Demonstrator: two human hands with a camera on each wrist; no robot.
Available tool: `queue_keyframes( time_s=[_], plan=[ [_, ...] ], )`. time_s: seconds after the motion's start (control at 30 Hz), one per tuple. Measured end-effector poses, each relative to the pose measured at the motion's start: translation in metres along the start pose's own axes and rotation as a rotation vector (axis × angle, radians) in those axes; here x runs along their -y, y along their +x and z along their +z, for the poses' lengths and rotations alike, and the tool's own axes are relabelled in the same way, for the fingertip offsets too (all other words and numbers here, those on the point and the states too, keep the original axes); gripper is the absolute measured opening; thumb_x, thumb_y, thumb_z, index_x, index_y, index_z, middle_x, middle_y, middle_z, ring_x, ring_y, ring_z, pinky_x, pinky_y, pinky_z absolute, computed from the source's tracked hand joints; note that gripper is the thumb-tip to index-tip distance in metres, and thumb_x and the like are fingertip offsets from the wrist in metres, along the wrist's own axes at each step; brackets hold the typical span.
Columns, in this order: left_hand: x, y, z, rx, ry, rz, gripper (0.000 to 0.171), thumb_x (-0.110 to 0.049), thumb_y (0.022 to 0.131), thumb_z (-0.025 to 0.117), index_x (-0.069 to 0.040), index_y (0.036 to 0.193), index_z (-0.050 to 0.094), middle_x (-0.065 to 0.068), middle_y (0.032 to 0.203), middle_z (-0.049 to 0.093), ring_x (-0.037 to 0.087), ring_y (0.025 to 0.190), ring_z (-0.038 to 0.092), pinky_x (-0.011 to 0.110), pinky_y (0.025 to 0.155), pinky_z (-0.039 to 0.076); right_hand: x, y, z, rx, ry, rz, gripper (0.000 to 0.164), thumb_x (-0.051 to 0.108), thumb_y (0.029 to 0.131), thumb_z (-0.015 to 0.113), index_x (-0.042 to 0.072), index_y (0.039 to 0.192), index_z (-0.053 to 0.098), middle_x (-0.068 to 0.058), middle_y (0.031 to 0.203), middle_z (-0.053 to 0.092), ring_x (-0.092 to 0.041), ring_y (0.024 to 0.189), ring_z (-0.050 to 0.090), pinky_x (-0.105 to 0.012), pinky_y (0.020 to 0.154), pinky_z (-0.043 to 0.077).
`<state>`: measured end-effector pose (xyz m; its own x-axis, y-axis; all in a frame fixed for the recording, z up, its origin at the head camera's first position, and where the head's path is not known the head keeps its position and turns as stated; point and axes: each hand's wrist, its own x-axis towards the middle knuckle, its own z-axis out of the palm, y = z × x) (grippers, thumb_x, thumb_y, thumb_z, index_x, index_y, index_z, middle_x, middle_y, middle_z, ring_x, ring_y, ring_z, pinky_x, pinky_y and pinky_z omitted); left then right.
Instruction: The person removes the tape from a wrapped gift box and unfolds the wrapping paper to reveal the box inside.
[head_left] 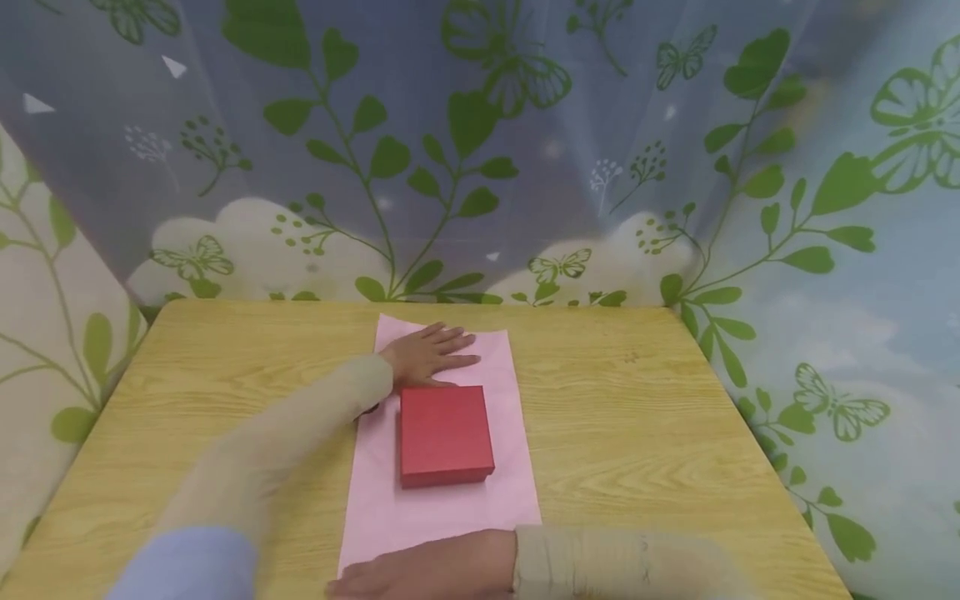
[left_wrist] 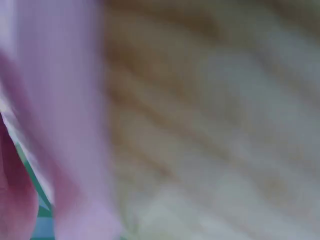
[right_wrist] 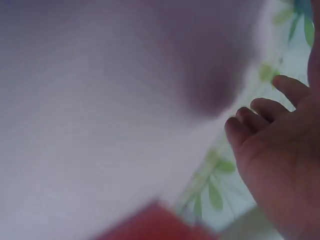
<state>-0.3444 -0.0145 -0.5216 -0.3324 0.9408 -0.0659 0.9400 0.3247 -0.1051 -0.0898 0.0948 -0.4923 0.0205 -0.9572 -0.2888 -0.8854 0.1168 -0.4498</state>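
A closed red square box [head_left: 444,432] sits on a long sheet of pink paper [head_left: 442,508] laid over the wooden table. My left hand [head_left: 429,354] rests flat on the paper's far end with its fingers spread, just beyond the box. Across the near end of the sheet lies my right hand [head_left: 438,571], fingers pointing left; the bottom of the view cuts part of it off. In the right wrist view the right hand [right_wrist: 280,160] has loosely extended fingers, and a corner of the red box [right_wrist: 155,222] shows. The left wrist view is blurred, with pink paper [left_wrist: 65,110] at its left.
The wooden table [head_left: 637,417] extends to both sides of the paper. A curtain [head_left: 480,167] printed with green leaves and butterflies hangs behind its far edge and along the sides.
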Motion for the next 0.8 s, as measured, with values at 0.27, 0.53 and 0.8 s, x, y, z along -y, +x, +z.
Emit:
queue_keyframes(
  time_s=[0.27,0.53,0.8],
  plan=[
    [-0.009,-0.014,-0.005,-0.088,0.040,0.116,0.049,-0.017,0.107,0.044,-0.013,0.156,0.041,0.017,0.163,0.035,0.036,0.149,0.035,0.052,0.122,0.031,-0.002,-0.086,0.012,-0.038,-0.282,0.325,0.081,0.065,0.099,0.045,0.025,0.164,0.020,-0.004,0.171,0.014,-0.023,0.158,0.013,-0.036,0.126,0.023],
    [-0.016,-0.077,-0.020,0.136,-0.260,-0.223,0.065,-0.032,0.105,0.051,-0.011,0.162,0.027,0.020,0.168,0.017,0.041,0.155,0.018,0.055,0.126,0.018,0.008,-0.122,0.028,-0.164,-0.010,0.401,0.076,0.064,0.103,0.035,0.024,0.165,0.018,-0.009,0.172,0.012,-0.032,0.157,0.014,-0.049,0.124,0.029],
    [-0.021,-0.097,-0.011,0.136,-0.451,-0.346,0.073,-0.047,0.105,0.044,-0.013,0.164,0.018,0.025,0.169,0.001,0.048,0.155,0.003,0.060,0.126,0.010,0.012,-0.124,0.033,-0.220,0.039,0.414,0.074,0.063,0.103,0.036,0.025,0.164,0.018,-0.010,0.171,0.012,-0.035,0.157,0.015,-0.057,0.121,0.030]
  ],
)
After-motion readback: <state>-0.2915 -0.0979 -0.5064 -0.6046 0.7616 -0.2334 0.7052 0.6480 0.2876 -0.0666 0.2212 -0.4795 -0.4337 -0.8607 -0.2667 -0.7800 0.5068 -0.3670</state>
